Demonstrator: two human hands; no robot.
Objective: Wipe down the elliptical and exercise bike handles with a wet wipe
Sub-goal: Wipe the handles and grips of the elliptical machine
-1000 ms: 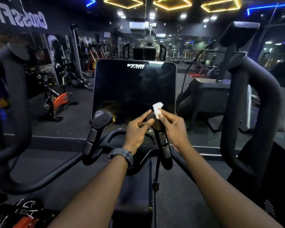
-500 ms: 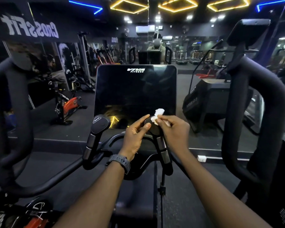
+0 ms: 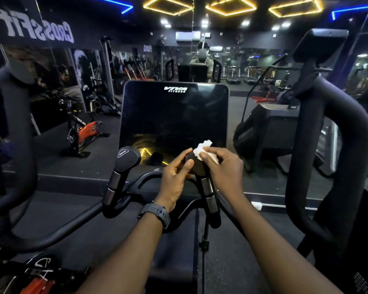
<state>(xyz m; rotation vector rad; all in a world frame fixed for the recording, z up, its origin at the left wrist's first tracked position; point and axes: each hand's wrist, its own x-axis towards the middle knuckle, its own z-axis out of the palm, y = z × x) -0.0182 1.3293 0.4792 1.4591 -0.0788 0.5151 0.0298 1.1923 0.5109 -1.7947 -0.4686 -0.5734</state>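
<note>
We see a white wet wipe [image 3: 203, 150] against a black rounded handle cap [image 3: 197, 165]. The grip [image 3: 208, 193] below it alternates black and silver-grey bands. The console screen [image 3: 174, 122] is glossy black with white lettering. A dark grey watch [image 3: 155, 214] circles one wrist. Yellow light outlines [image 3: 231, 6] and blue strips [image 3: 113, 3] glow along the top of the frame; an orange-red bike [image 3: 87, 130] stands at left.

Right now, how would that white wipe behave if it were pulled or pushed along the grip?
The wet wipe looks crumpled and bunched under the right hand, so it is probably limp and light. It would likely fold over the rounded right handle rather than slide flat.
</note>
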